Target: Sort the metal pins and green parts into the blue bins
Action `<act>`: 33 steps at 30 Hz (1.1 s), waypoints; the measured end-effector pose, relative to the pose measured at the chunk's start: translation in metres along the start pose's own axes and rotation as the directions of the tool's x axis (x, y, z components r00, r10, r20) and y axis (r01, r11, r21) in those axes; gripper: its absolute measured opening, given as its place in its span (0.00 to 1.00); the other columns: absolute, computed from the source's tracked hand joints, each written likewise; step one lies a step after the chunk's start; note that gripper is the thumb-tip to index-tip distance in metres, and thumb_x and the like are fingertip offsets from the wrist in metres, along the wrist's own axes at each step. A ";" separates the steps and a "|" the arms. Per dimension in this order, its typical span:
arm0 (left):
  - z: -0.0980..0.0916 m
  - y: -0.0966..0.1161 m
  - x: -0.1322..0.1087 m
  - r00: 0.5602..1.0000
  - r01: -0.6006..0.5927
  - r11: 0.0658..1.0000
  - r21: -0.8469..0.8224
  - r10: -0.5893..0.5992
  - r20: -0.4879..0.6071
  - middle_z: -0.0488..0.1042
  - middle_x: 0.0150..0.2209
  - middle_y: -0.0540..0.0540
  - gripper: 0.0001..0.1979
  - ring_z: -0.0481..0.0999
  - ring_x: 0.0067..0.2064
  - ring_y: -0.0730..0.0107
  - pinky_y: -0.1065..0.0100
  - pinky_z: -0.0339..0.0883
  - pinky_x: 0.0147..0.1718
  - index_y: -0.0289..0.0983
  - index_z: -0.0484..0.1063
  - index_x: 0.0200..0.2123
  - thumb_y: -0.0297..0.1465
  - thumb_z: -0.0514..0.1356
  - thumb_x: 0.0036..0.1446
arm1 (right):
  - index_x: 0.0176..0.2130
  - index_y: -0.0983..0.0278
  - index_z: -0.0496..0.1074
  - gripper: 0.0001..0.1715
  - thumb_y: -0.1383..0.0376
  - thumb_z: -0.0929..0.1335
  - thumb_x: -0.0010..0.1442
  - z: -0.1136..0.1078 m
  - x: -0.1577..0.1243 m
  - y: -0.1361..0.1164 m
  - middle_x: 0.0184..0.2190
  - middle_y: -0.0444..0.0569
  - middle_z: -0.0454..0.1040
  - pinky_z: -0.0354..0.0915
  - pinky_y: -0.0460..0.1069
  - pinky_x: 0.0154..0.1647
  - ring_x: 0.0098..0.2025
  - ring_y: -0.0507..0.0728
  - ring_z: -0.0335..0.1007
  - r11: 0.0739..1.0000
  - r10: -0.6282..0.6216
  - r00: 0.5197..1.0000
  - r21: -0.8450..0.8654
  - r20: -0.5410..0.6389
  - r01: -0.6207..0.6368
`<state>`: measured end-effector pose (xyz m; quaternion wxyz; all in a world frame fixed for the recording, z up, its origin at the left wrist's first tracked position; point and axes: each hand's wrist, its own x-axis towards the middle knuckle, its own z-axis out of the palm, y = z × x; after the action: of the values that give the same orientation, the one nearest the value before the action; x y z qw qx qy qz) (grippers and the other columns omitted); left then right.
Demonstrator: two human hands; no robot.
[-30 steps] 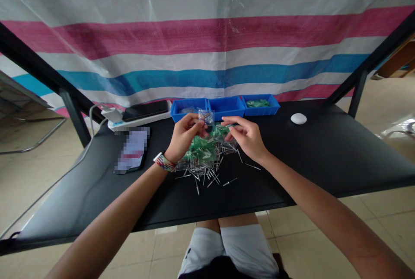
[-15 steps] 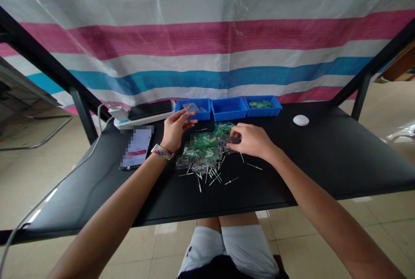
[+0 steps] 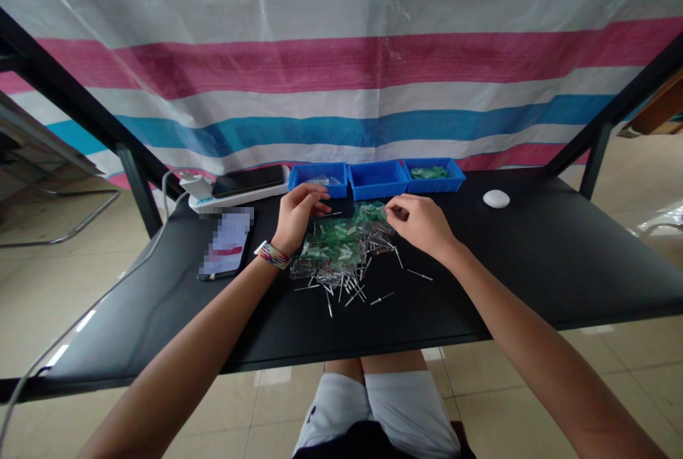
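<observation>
Left hand (image 3: 293,218), fingers loosely spread, no longer holds a packet: clear packets (image 3: 321,180) lie binned at the pile's eleven o'clock, green packets (image 3: 428,172) at one, much of the mixed pile (image 3: 337,233) remaining beside the right hand (image 3: 425,225), whose drawn-in fingertips may grip something, I cannot tell.

Room to the right and front, clutter in the centre.
The widest lane lies over the black table (image 3: 555,267) beyond the right hand (image 3: 424,225), interrupted near the back by a white rounded object (image 3: 496,198). The table's front strip also offers passage. Between that hand and the left hand (image 3: 299,215), a low heap of packets (image 3: 339,238) blocks sliding, with loose metal pins (image 3: 346,287) before it; above it, a gap leads to the middle blue bin (image 3: 378,191). A phone (image 3: 228,240) and power strip (image 3: 240,200) obstruct the left.
</observation>
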<state>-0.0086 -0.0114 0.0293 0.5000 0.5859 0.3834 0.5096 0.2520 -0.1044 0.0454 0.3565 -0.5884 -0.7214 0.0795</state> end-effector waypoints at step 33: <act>0.027 0.019 -0.031 0.918 -0.031 0.995 0.099 -0.011 0.396 0.75 0.23 0.46 0.28 0.73 0.26 0.70 0.70 0.66 0.27 0.34 0.77 0.29 0.51 0.57 0.70 | 0.42 0.61 0.83 0.13 0.55 0.77 0.61 0.024 -0.006 -0.018 0.34 0.47 0.81 0.75 0.51 0.31 0.28 0.54 0.77 0.676 0.140 0.989 0.734 -0.037 -0.068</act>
<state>0.0108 -0.0506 0.0416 0.5335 0.7040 0.2971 0.3626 0.2234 -0.1078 0.0344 0.5885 -0.4404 -0.5783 0.3539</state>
